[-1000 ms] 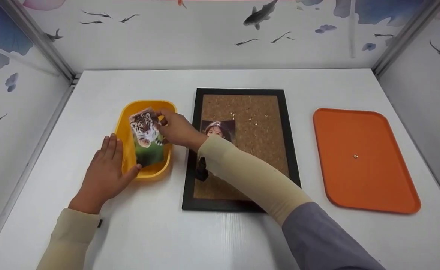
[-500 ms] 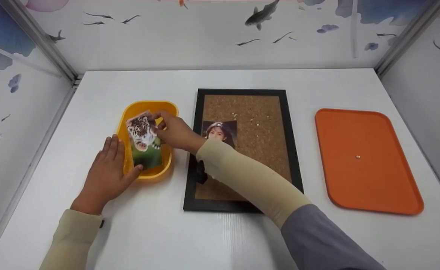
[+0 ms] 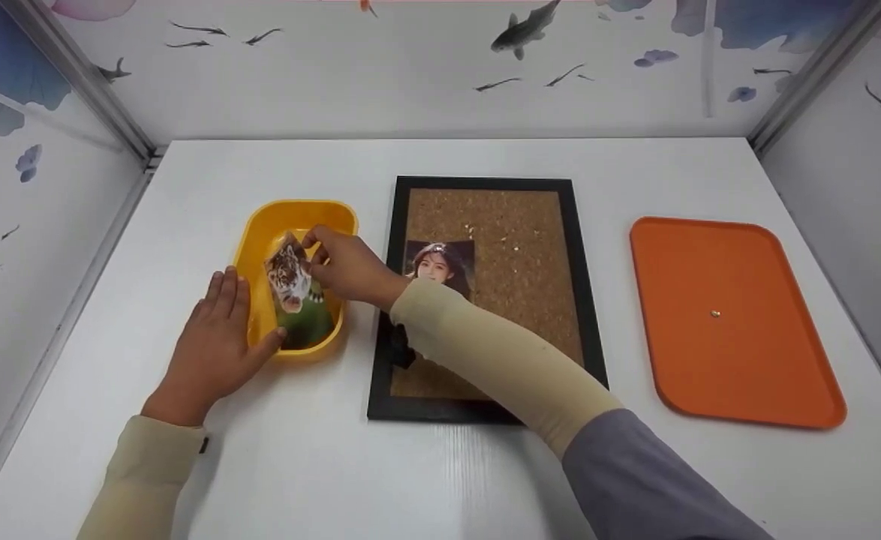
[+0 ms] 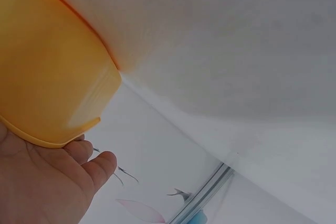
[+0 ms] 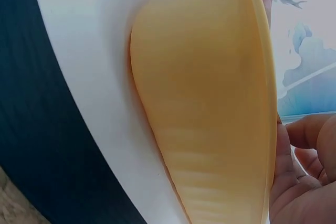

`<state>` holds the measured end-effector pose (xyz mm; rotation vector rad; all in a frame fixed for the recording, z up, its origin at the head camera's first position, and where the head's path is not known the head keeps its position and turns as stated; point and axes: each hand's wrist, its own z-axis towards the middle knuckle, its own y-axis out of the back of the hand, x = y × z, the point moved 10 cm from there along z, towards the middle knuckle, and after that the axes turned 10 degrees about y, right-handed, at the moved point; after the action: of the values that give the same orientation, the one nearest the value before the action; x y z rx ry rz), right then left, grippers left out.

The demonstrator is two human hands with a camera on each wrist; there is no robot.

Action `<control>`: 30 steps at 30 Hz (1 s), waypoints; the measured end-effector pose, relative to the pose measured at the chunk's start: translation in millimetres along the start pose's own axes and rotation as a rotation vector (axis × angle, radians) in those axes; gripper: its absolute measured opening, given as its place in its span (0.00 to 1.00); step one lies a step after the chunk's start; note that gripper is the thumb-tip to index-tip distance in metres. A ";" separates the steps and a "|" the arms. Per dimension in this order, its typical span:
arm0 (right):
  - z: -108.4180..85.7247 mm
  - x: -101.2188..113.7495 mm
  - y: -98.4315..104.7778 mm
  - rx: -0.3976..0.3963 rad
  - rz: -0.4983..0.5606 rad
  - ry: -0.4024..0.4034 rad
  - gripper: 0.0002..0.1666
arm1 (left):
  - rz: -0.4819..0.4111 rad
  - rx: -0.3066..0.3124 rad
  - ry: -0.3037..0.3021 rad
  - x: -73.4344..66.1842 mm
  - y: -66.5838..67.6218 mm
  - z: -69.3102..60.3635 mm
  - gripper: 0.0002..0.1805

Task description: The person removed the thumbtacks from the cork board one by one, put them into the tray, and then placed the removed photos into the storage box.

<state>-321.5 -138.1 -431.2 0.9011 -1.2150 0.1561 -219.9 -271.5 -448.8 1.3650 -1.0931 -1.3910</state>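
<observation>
Right hand (image 3: 354, 266) reaching across, finger and thumb pinching the tiger photo (image 3: 290, 283) by its upper right edge! Over on the other flank, the left hand (image 3: 215, 345) lies with fingers straight along the side of the yellow tub (image 3: 298, 213), thumb stretched out over the near rim.

What does good handling call for here? A light pinch right at the margin, I'd say: squeeze too hard and the sheet could crease. The left palm against the wall looks well placed to steady the tub, and lining the photo up with the tub's long side should spare its corners from catching on the rim.

And the photo itself: inside the tub, leaning, its top corner raised and the sheet seemingly bowed. A striped tiger cub fills the upper part, black, white and tan, above a deep green ground. Thin and glossy by the look of it, so it may flex easily.

Outward we go! Beside the tub on the white table (image 3: 283, 457) lies a corkboard (image 3: 534, 289) in a black frame, a portrait photo (image 3: 448, 262) on it, partly covered by the right sleeve (image 3: 500, 337). Farther right, an orange tray (image 3: 763, 367) carries one tiny shiny piece (image 3: 715, 314), too small to identify.
</observation>
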 end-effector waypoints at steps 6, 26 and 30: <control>-0.2 3.9 3.3 -0.044 0.001 0.046 0.22 | -0.004 0.022 0.021 1.7 -1.3 0.7 0.54; 4.8 0.8 -12.1 0.003 0.007 -0.068 0.19 | -0.013 0.043 0.025 2.6 -5.1 0.6 0.54; 5.4 1.3 -12.7 0.003 0.018 -0.064 0.19 | -0.016 0.033 0.021 2.1 -3.4 1.0 0.54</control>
<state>-318.0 -150.4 -436.2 0.9037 -1.2824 0.1442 -221.0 -272.7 -452.6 1.4117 -1.0985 -1.3727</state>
